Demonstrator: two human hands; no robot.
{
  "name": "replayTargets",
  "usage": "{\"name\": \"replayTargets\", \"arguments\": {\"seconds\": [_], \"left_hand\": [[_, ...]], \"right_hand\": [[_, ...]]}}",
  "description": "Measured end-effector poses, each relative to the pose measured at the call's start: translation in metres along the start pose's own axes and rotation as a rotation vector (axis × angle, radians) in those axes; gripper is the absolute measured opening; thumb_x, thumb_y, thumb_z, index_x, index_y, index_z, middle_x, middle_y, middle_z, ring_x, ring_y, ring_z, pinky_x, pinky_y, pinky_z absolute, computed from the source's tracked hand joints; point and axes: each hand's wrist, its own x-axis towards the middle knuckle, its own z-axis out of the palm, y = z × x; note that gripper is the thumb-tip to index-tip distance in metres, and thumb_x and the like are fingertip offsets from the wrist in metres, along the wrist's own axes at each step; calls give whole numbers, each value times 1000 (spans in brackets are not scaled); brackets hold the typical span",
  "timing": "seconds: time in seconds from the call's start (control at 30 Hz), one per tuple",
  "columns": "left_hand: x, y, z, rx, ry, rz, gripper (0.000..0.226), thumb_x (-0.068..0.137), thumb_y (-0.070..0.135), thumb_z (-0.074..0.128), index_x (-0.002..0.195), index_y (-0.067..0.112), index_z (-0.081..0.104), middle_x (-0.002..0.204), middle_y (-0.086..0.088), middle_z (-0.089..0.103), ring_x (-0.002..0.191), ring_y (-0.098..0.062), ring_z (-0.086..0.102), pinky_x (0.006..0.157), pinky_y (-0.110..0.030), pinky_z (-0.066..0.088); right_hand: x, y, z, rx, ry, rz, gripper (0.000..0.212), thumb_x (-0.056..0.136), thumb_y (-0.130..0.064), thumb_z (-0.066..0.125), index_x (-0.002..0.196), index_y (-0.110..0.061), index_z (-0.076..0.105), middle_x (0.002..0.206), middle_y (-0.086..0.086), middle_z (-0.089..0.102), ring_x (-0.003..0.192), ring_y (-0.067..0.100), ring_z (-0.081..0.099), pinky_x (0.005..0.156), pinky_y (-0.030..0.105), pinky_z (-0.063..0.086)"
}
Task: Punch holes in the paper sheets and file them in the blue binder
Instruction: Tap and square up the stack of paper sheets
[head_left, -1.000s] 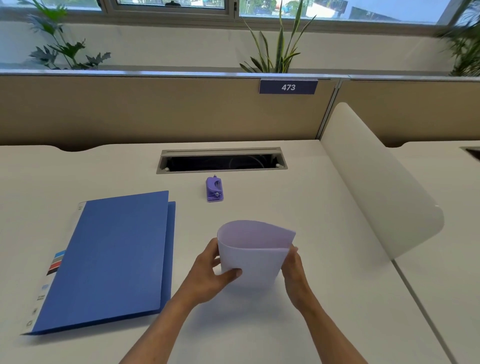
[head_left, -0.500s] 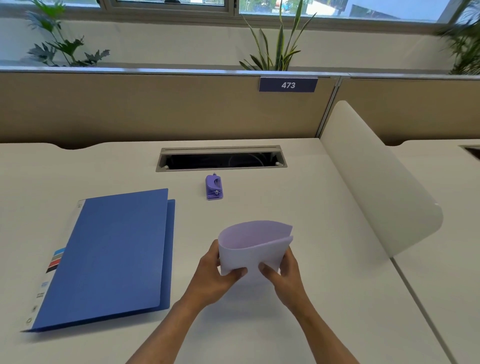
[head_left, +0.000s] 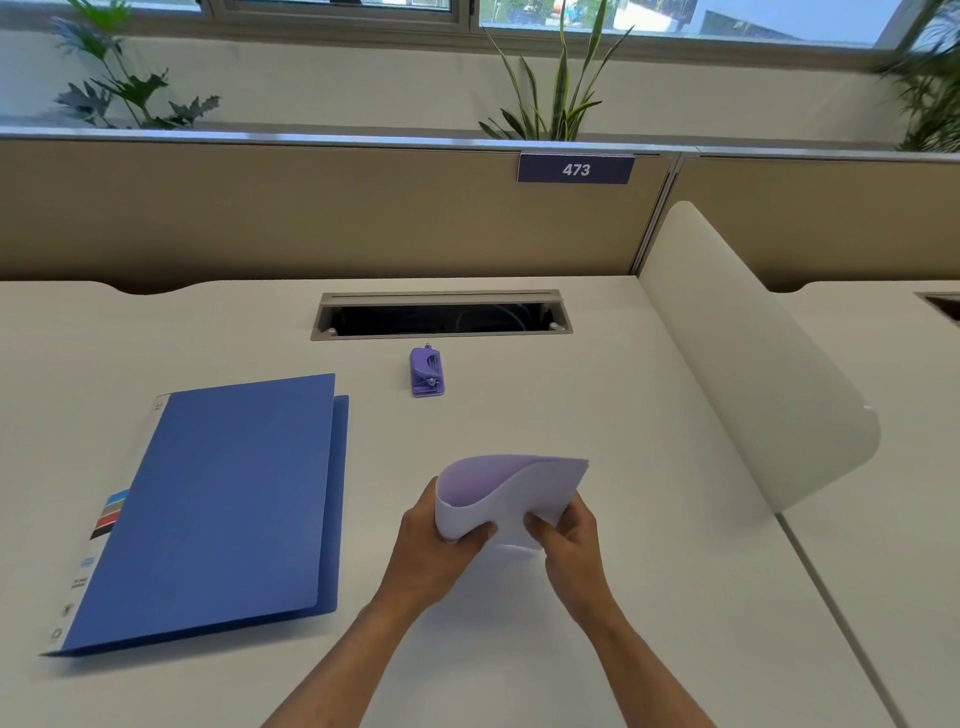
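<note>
Curled paper sheets (head_left: 511, 496) pinched betw. left hand (head_left: 434, 553) & right hand (head_left: 569, 535); closed blue binder (head_left: 218, 504) left, prob. purple hole punch (head_left: 427, 372) behind.

Binder (head_left: 218, 499) spine print (tiny, blurred) cannot be read.

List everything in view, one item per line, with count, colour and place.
paper: one bent bundle, white, held above the desk's near middle
binder: one, blue, closed, flat on the desk at left
punch: one, purple, on the desk past the paper
desk: one, white, under everything
cable slot: one, grey frame, in the desk behind the punch
divider: one, white, right side of the desk
sign: one, dark blue, reads 473, on the beige partition
plants: several, green, along the window ledge
left hand: one, grips the paper's left side
right hand: one, grips the paper's right side
</note>
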Motion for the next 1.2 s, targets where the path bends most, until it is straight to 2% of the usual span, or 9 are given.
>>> {"name": "replayTargets", "arguments": {"seconds": [0.13, 0.27, 0.4, 0.53, 0.73, 1.0, 1.1, 1.2], "left_hand": [[-5, -7, 6, 12, 35, -44, 57, 75, 22, 82, 126, 24, 56, 108, 8, 67, 96, -5, 65, 72, -11, 54], [-11, -15, 12, 16, 94, -57, 51, 72, 22, 84, 112, 39, 57, 97, 21, 68, 94, 6, 63, 65, -8, 51], [-12, -18, 16, 15, 134, -55, 46, 74, 25, 83, 105, 46, 57, 97, 33, 66, 92, 6, 64, 64, -9, 50], [-11, -19, 17, 16, 154, -51, 42, 73, 27, 82, 105, 43, 59, 94, 28, 68, 89, 3, 65, 64, -10, 51], [-9, -18, 19, 14, 175, -44, 42, 74, 23, 82, 107, 38, 60, 95, 16, 70, 89, 2, 66, 64, -11, 52], [-9, -18, 17, 52, 167, -50, 40, 75, 24, 82, 102, 41, 58, 91, 22, 68, 87, 5, 65, 62, -8, 51], [-10, -23, 13, 99, 133, -65, 40, 75, 26, 82, 106, 35, 59, 87, 21, 67, 80, 4, 66, 58, -7, 49], [-12, -31, 6, 178, 62, -44, 41, 77, 21, 80, 113, 27, 60, 86, 25, 64, 80, 6, 64, 59, -7, 48]], "right_hand": [[-3, 6, 2, -50, -40, 32, 47, 83, -7, 56, 108, -45, 69, 107, -6, 75, 103, 14, 70, 83, 29, 56], [-4, 11, 3, -51, -35, 34, 42, 85, -10, 55, 107, -42, 70, 107, -5, 75, 103, 15, 70, 83, 27, 56], [-4, 14, 2, -51, -30, 33, 36, 85, -13, 61, 108, -39, 70, 108, -3, 76, 104, 17, 70, 83, 27, 56], [-3, 16, 1, -63, -37, 24, 29, 88, -19, 64, 110, -38, 69, 109, -2, 76, 105, 19, 70, 86, 32, 57], [-3, 16, 0, -105, -39, 10, 23, 91, -27, 64, 109, -41, 69, 106, -4, 76, 100, 18, 71, 80, 28, 56], [-2, 21, -1, -131, -36, -16, 29, 92, -21, 62, 109, -44, 69, 105, -7, 76, 104, 19, 70, 85, 33, 58], [-1, 21, -1, -140, -36, -6, 33, 94, -15, 62, 108, -44, 69, 105, -8, 76, 104, 19, 70, 87, 37, 58], [-1, 21, -3, -154, -34, -6, 35, 96, -9, 62, 107, -41, 69, 103, -8, 76, 101, 18, 71, 83, 32, 57]]}}
